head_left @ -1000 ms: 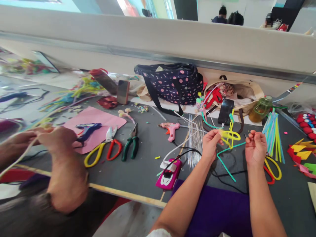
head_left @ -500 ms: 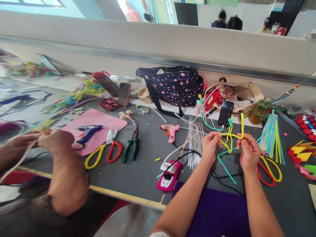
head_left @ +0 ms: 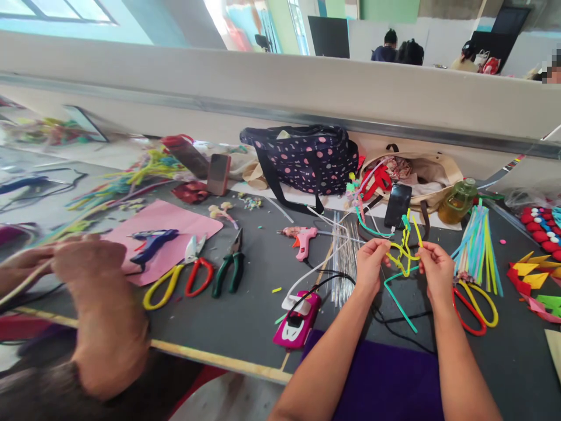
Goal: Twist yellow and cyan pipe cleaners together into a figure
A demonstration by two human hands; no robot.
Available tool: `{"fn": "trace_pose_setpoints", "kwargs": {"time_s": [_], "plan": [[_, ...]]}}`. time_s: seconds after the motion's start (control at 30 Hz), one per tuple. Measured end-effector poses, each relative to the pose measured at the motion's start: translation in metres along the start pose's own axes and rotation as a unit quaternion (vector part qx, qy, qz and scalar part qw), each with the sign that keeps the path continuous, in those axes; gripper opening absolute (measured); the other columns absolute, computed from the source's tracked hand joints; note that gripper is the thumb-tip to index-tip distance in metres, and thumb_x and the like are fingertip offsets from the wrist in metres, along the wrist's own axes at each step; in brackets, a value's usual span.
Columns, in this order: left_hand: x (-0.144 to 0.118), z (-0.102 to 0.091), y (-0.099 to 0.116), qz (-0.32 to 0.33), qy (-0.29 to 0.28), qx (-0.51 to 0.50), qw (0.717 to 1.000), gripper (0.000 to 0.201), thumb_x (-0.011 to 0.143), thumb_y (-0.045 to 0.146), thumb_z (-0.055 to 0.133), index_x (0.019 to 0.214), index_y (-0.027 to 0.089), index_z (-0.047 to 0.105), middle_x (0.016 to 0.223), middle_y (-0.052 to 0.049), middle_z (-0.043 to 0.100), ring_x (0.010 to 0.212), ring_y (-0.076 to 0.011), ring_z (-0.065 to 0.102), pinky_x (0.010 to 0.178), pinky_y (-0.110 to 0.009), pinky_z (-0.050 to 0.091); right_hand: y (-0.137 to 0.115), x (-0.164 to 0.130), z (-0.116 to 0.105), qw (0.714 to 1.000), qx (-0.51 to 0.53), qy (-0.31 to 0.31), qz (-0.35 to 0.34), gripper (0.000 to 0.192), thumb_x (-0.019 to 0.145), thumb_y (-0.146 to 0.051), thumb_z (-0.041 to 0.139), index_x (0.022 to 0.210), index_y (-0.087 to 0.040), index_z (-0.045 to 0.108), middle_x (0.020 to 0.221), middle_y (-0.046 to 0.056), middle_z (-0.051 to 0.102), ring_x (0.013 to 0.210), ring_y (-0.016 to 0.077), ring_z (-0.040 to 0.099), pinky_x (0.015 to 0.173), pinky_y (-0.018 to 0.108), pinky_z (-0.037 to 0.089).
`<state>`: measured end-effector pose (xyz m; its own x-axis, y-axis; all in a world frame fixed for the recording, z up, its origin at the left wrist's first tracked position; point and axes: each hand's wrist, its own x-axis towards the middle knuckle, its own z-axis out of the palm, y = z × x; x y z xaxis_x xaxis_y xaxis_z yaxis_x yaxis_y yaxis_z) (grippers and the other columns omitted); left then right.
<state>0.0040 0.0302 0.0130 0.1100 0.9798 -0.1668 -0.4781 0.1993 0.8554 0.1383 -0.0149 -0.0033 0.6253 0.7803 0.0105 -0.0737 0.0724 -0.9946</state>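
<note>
Your left hand [head_left: 370, 263]: fingers pinched on one side of the yellow pipe-cleaner twist [head_left: 403, 251], held just above the dark table [head_left: 258, 310].
Your right hand [head_left: 433, 269]: fingertips clenched on the opposite side of the same twist — both hands grip it between them.
The piece: several yellow loops already bent and knotted together, with a green pipe cleaner [head_left: 397, 292] worked in; its long tail hangs loose toward the table.
Progress: you look partway through — the core is shaped, the loose ends are not yet tucked.
Nearby: red and yellow scissors [head_left: 475, 304] just beside your right hand, a bundle of coloured pipe cleaners [head_left: 480, 248] behind it, a pink glue gun [head_left: 302, 240] to your left.
Co-worker: another person's hand [head_left: 87, 263] at far left holds a pale cord.
</note>
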Motion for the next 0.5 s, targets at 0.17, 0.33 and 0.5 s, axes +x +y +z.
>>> {"fn": "trace_pose_setpoints", "kwargs": {"time_s": [0.17, 0.33, 0.5], "plan": [[0.0011, -0.0009, -0.0006, 0.010, -0.008, 0.003, 1.000, 0.020, 0.064, 0.030, 0.075, 0.068, 0.013, 0.066, 0.059, 0.004, 0.055, 0.044, -0.0041, 0.045, 0.045, -0.018, 0.040, 0.0063, 0.0008, -0.0006, 0.996, -0.030, -0.070, 0.053, 0.034, 0.067, -0.042, 0.073, 0.088, -0.015, 0.070, 0.052, -0.004, 0.057, 0.038, 0.0084, 0.043, 0.033, 0.020, 0.032], [-0.0004, -0.0025, 0.0014, 0.015, -0.053, 0.015, 0.998, 0.020, 0.065, 0.031, 0.076, 0.067, 0.013, 0.067, 0.061, 0.002, 0.057, 0.048, -0.0051, 0.047, 0.049, -0.018, 0.043, 0.0085, 0.0017, 0.0011, 0.995, -0.015, -0.076, 0.064, 0.040, 0.064, -0.045, 0.076, 0.090, -0.015, 0.069, 0.056, -0.002, 0.061, 0.039, 0.0082, 0.045, 0.032, 0.019, 0.033], [-0.0023, -0.0033, 0.0055, 0.004, -0.085, 0.003, 0.996, 0.023, 0.065, 0.032, 0.077, 0.071, 0.013, 0.068, 0.061, 0.002, 0.056, 0.051, -0.0062, 0.049, 0.052, -0.020, 0.047, 0.0027, 0.0048, -0.0015, 0.998, 0.052, -0.012, 0.024, 0.040, 0.065, -0.044, 0.078, 0.090, -0.016, 0.063, 0.061, -0.002, 0.064, 0.042, 0.0082, 0.050, 0.033, 0.017, 0.035]]}}
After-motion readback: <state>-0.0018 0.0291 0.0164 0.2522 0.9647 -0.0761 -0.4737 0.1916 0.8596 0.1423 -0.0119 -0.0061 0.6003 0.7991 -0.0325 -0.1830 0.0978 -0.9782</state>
